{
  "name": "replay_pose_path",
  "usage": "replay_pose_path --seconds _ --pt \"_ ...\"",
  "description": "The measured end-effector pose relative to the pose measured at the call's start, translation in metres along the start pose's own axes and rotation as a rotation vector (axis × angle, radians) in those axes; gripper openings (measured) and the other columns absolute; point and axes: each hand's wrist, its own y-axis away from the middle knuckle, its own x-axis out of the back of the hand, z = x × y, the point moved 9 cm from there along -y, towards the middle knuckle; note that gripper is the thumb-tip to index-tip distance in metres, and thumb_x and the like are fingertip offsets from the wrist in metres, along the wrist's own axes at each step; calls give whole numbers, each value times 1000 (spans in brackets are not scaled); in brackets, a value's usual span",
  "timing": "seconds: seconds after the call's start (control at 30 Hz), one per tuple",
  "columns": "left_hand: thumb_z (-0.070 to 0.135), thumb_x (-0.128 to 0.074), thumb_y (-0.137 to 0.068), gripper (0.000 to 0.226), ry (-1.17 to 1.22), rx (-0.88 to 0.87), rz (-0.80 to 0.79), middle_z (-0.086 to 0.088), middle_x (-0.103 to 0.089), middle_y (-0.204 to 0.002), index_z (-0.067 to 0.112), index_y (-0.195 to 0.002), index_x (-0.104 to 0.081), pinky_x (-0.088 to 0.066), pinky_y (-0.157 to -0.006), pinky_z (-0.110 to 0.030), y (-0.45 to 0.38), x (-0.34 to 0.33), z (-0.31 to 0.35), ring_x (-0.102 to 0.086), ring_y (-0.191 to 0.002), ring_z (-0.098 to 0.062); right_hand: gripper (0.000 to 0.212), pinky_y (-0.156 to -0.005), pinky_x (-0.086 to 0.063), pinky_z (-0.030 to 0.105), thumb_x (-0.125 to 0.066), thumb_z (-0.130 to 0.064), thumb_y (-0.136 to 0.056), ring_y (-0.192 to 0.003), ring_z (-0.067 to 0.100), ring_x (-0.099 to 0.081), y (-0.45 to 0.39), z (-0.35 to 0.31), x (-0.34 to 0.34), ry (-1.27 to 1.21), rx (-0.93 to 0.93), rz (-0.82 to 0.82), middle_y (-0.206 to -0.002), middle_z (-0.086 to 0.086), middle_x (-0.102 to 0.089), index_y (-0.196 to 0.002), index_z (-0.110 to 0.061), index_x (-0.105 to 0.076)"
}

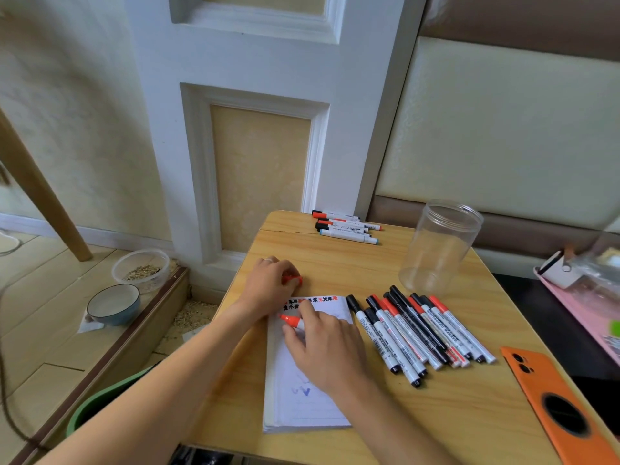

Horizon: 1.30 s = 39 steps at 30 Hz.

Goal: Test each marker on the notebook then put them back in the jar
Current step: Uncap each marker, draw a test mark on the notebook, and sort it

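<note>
While the right hand (322,344) holds an uncapped red marker (292,321) over the notebook (302,404), the step in hand looks like the test stroke. To do it well: bring the tip down on a blank patch just below the rows of red and black marks at the page top, make one short light stroke, check the ink shows, then recap firmly.

The cap (295,280) sits in the left hand (268,283), so it should go straight back on before the marker moves to the jar (439,246), or the nib dries. The left hand could also help keep the page flat.

Right grip: fingers curled round the marker barrel, nib pointing left and slightly up the page, just above or at the paper; I cannot tell if it touches. The forearm comes in from the lower right, with the hand lying over the notebook's upper half.

Left grip: fingers curled over the red cap, hand resting on the surface (369,263) just beyond the notebook's top-left corner, forearm crossing from the lower left.

The jar stands empty at the far right, well apart from both hands. A pile of markers (416,333) lies just right of the notebook. A second small group (345,226) lies at the far edge.
</note>
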Motion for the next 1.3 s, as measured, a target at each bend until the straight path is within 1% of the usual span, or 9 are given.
replay_pose_path --seconds 0.23,0.4,0.6,0.7,0.77,0.9,1.03,1.13,1.3 --pt "28 -61 -98 37 57 -41 -9 -1 -57 -118 24 -135 -57 -42 -94 -30 21 12 4 -49 -112 -18 34 -57 -33 34 -39 -54 -105 -77 23 -69 0 1 2 8 -19 -28 -86 -3 -71 -111 -23 -51" --pt "21 -61 -96 41 165 1 125 -1 -55 -122 21 -137 -53 -44 -94 -28 70 35 -4 -51 -116 -16 31 -57 -32 31 -43 -52 -104 -78 21 -68 -2 4 8 -52 -49 -3 -90 -4 -73 -117 -25 -51" --pt "74 -53 -86 79 109 -70 -11 10 -45 -143 35 -151 -32 -38 -108 -34 103 25 4 -43 -131 -9 20 -43 -18 18 -44 -47 -103 -49 0 -40 0 10 22 -144 -101 87 -71 -15 -51 -104 -27 -45" --pt "91 -43 -76 98 -9 -84 -70 11 -37 -156 37 -155 -21 -27 -117 -37 103 15 4 -31 -146 -12 6 -45 -29 33 -39 -32 -101 -55 14 -49 0 18 22 -241 -134 147 -75 -7 -58 -104 -28 -40" --pt "93 -41 -74 103 -21 -95 -68 12 -35 -158 37 -156 -17 -23 -119 -36 103 13 3 -28 -148 -11 12 -46 -40 40 -43 -24 -103 -59 19 -55 -2 27 20 -277 -170 164 -76 -1 -58 -104 -31 -34" --pt "86 -54 -78 101 13 -95 -50 14 -37 -156 38 -157 -12 -20 -119 -32 103 17 4 -30 -146 -9 12 -58 -54 39 -49 -16 -107 -69 18 -64 -19 42 24 -558 -229 181 -87 -4 -60 -101 -26 -45" --pt "87 -53 -78 101 17 -90 -74 13 -40 -154 40 -156 -11 -19 -120 -34 102 15 3 -32 -144 -9 21 -74 -63 38 -48 -4 -105 -78 26 -75 -39 64 10 -1204 -542 69 -98 11 -69 -107 -12 -68" --pt "89 -49 -77 97 12 -88 -85 13 -43 -151 45 -154 -11 -20 -120 -37 102 15 2 -34 -144 -11 35 -75 -61 39 -42 6 -101 -83 31 -73 -50 67 -6 -1573 -654 -3 -95 14 -68 -118 -7 -70" --pt "87 -48 -77 90 12 -95 -88 15 -43 -150 45 -150 -17 -22 -119 -38 102 13 1 -32 -144 -9 8 -52 -45 24 -62 -11 -102 -63 22 -57 -46 68 -22 -1319 -559 -4 -69 7 -62 -110 -10 -63"
